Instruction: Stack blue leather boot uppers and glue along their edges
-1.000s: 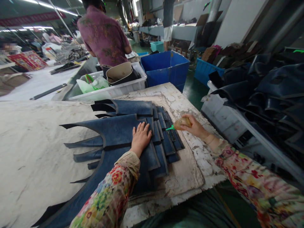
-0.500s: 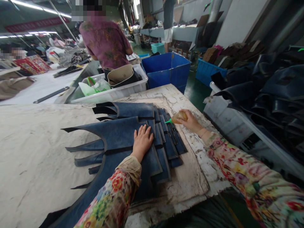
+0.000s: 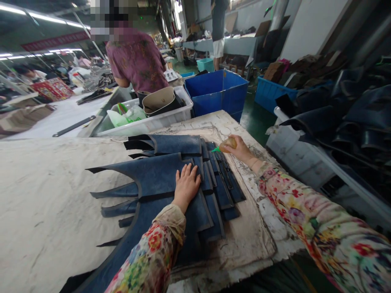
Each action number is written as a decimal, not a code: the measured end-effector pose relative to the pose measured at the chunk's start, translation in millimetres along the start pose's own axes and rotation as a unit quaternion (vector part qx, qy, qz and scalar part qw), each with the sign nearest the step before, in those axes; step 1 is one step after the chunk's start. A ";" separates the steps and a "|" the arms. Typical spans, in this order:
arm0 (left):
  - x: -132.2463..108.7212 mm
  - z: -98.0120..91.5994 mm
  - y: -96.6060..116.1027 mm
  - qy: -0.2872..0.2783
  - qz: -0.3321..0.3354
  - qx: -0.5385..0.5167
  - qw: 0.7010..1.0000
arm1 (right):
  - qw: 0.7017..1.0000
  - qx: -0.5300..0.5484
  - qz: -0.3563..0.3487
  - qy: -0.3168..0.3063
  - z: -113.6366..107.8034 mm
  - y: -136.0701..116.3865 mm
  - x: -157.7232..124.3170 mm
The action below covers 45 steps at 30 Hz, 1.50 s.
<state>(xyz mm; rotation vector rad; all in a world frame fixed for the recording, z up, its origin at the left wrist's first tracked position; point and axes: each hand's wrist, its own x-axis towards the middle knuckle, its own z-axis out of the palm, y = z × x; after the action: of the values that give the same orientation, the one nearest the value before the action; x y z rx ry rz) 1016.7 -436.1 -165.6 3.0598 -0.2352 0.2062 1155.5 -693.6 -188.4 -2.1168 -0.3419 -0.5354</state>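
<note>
A fanned stack of dark blue leather-like pieces (image 3: 159,175) with dark edges lies on the cloth-covered table. My left hand (image 3: 187,185) rests flat on top of the stack, fingers spread. In my right hand (image 3: 241,149) is a yellowish squeeze bottle (image 3: 227,145), its green nozzle (image 3: 216,149) pointing left at the stepped right edges of the far pieces. Dark, shiny streaks (image 3: 226,171) run along some of those edges. Whether the nozzle touches the material cannot be made out.
Past the table stand a white bin (image 3: 146,122) with a bag and beige-lined pieces, and a blue bin (image 3: 216,95). A person in a purple shirt (image 3: 137,61) is behind them. At right, a white crate (image 3: 293,150) is heaped with dark blue pieces (image 3: 354,122).
The whole view has shifted slightly, so everything sits a little more to the right and lower. My right hand and the bottle have moved slightly away from me along the stepped edges.
</note>
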 end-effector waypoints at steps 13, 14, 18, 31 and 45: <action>-1.7 -1.5 0.9 0.012 -0.001 -0.001 1.000 | 1.000 -0.003 0.029 -0.006 -4.7 -4.5 -2.8; -1.6 -1.6 1.0 0.013 -0.001 0.001 1.000 | 1.000 -0.003 0.031 0.000 -1.1 -4.1 0.0; -1.3 -1.5 0.6 0.007 0.000 0.004 1.000 | 0.998 -0.002 0.064 -0.001 7.6 -4.9 8.2; -0.6 -0.1 1.4 0.011 -0.001 0.001 1.000 | 0.988 0.015 0.124 -0.089 -20.3 -18.1 -5.0; -0.2 0.2 0.3 0.009 -0.001 -0.008 1.000 | 0.979 -0.004 0.157 -0.134 -33.8 -28.4 -16.7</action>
<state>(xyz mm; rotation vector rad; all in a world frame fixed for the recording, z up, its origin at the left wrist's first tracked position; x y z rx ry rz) 1016.4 -436.4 -165.8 3.0418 -0.2313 0.2299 1120.5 -706.5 -159.5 -2.1980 -0.1492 -0.0680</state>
